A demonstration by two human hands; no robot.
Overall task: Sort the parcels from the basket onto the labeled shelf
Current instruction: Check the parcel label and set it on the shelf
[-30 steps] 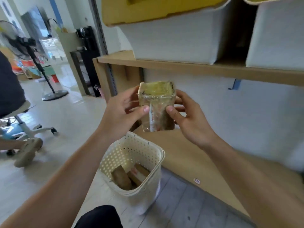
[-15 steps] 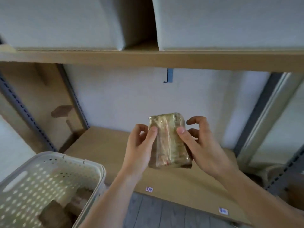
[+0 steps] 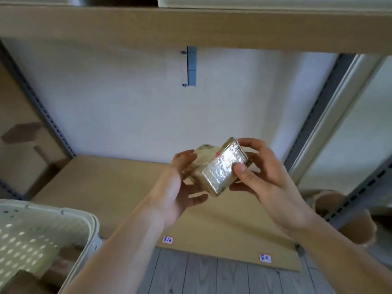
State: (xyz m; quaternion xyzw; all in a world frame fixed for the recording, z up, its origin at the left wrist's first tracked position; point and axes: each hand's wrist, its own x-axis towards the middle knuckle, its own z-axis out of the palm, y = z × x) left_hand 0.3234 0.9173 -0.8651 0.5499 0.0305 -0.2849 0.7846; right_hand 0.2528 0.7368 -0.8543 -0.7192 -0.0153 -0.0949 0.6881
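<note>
Grey plank flooring (image 3: 203, 272) runs under you, closest of all, with the perforated white plastic basket (image 3: 42, 230) at your lower left, brown parcels dimly visible in its bottom. Just beyond the floor is the front edge of the bare brown lower shelf board (image 3: 118, 187), carrying two small white labels, the nearer-left label (image 3: 167, 239) and the right label (image 3: 265, 258); their writing is too small to read. Above that board, between your two hands, is the parcel (image 3: 216, 168), a small block wrapped in shiny clear tape. Half a second ago you held it upright with its broad face toward you; now it is tipped diagonally, a narrow glossy side up, so you seem to be turning it to find its marking before choosing a slot. Your left hand (image 3: 180, 187) cups it from below with fingers curled around its far side; your right hand (image 3: 263, 179) pinches its right end, thumb in front. It touches no surface. Farther back stand a white wall (image 3: 127, 102), grey slotted uprights (image 3: 314, 111) and an upper shelf board (image 3: 191, 26).
</note>
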